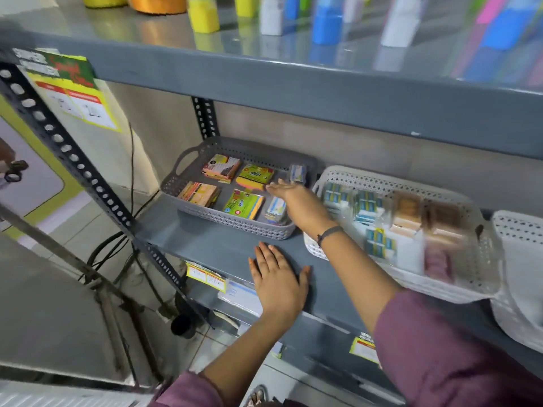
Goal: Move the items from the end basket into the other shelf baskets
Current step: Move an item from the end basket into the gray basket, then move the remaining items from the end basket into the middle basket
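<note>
I am seeing the grey basket (188, 183) at the shelf (223, 245) end holding six small packets, while the white basket (482, 259) beside it is carrying blue-white and brown packs. My right hand (293, 198) is hovering over the grey basket, fingers (276, 186) extended, gripping nothing; my left hand (279, 277) is lying flat on the shelf.

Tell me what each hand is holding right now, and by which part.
Nothing is held. The left hand lies flat, palm down, on the bare grey shelf. The right hand reaches open over the grey basket, fingers stretched out, gripping none of the packs.
</note>
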The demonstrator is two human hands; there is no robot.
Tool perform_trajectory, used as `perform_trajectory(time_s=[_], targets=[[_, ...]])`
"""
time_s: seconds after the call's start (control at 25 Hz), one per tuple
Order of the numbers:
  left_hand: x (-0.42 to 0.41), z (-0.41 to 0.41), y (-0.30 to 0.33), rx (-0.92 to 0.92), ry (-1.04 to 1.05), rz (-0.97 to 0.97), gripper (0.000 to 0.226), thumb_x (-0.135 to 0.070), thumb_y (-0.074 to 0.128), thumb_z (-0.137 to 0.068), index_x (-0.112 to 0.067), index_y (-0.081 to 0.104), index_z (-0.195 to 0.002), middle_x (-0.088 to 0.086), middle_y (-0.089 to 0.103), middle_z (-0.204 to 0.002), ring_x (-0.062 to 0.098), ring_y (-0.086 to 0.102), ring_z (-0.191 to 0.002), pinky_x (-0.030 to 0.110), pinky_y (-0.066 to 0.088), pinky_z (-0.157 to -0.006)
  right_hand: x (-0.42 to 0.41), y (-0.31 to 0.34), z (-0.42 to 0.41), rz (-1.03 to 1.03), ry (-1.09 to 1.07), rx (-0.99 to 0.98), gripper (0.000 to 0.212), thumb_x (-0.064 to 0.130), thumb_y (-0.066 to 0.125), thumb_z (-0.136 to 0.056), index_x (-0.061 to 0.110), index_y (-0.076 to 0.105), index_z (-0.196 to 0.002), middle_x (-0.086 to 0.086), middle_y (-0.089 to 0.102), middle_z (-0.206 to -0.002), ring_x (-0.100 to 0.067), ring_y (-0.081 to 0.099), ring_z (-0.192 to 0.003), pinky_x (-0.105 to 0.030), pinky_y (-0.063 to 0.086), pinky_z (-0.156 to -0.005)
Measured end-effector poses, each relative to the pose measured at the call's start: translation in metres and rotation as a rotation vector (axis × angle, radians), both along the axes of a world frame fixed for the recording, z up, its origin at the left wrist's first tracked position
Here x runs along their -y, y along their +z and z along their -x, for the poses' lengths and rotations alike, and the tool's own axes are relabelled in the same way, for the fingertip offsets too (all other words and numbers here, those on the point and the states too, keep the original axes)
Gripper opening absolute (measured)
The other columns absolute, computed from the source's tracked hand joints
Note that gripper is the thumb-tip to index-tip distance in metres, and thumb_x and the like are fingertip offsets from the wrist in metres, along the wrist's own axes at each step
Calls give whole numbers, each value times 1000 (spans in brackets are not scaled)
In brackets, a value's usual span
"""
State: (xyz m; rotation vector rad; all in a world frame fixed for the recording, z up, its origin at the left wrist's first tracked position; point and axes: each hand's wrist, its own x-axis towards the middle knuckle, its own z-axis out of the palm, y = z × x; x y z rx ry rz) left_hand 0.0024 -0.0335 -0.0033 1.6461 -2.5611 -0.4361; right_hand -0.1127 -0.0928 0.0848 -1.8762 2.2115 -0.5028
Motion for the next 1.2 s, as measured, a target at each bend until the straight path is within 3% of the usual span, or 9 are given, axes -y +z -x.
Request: perform_trajectory(time_s=[0.08,0.12,0.28,0.44,0.64,0.8,1.0,1.08,1.2], targets=[[-34,19,0,1,-117,-34,92,-62,25,-75,9,50,-127,27,50,-134,37,45,-129,45,11,-107,-54,1,24,107,-137,77,65,-20,35,-79,9,48,-136,-11,44,-147,-22,36,-140,-28,20,-118],[-48,26,1,-10,-146,-42,91,-62,26,-76,9,52,-126,27,52,-133,37,47,-127,44,12,-107,-84,2,37,140,-218,87,65,-21,36,-78,8,50,-134,-11,47,-145,-22,39,-138,-26,22,-117],[-104,69,-1,-18,-186,-21,103,-64,-3,-71,5,15,-145,24,13,-155,33,7,-145,44,-6,-117,-223,-5,98,185,-607,27,46,-6,46,-86,11,59,-127,-12,59,-133,-26,54,-125,-33,40,-107],[-139,98,-10,-1,-174,13,92,-63,17,-86,7,15,-144,26,14,-154,34,6,-145,47,-1,-117,-317,-17,146,-2,-855,-86,40,10,46,-91,14,54,-130,-13,57,-135,-28,52,-125,-36,43,-100],[-154,106,-25,-6,-176,119,100,-62,5,-75,10,25,-141,30,26,-149,38,17,-142,49,5,-116,-380,-38,201,-311,-1017,-147,44,28,56,-81,11,57,-122,-18,51,-129,-40,40,-126,-48,40,-103],[-153,106,-26,-28,-166,128,97,-60,8,-76,10,28,-140,30,27,-148,38,19,-141,49,5,-116,-403,-46,227,-554,-998,-95,62,50,55,-76,16,50,-127,-22,43,-137,-40,30,-133,-52,24,-110],[-153,105,-27,-18,-156,135,96,-60,5,-76,8,25,-142,28,25,-150,37,16,-142,48,3,-116,-407,-35,231,-277,-968,133,63,33,73,-69,13,55,-125,-10,60,-129,-30,32,-133,-37,32,-105],[-154,105,-26,-5,-158,144,96,-59,3,-76,7,24,-142,27,24,-151,36,16,-143,47,3,-117,-398,-22,222,-85,-949,191,68,41,77,-58,14,59,-118,-10,58,-129,-28,40,-127,-29,36,-101],[-153,105,-26,-21,-158,138,96,-59,3,-75,7,25,-142,27,24,-151,36,16,-143,47,6,-117,-357,2,203,263,-806,128,64,24,86,-58,10,60,-115,-18,49,-128,-28,44,-122,-12,28,-88]])
